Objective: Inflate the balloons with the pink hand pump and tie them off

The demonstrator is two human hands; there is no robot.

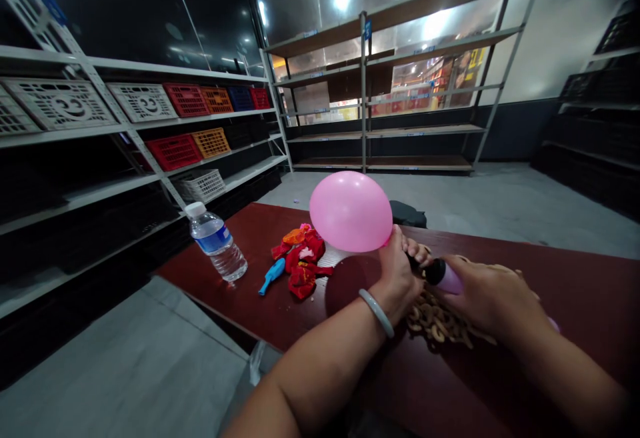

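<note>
A pink balloon (351, 211), swollen with air, sticks out to the left of my left hand (399, 266). The fingers of that hand are closed around the balloon's neck. My right hand (493, 297) grips a purple hand pump (451, 280) with a black collar, and its black front end points toward my left hand. My left fingers hide where nozzle and neck meet. Under both hands lies a heap of tan, curled pieces (437, 321). Left of the balloon is a pile of limp red balloons (304, 278), with a flat blue balloon (273, 275) beside it.
A water bottle (216, 243) with a white cap stands upright near the left edge of the dark red table (280, 321). Beyond the table are metal shelves (365, 98). Red crates (175, 151), among other colours, sit on the left rack. A black object (407, 214) shows behind the table.
</note>
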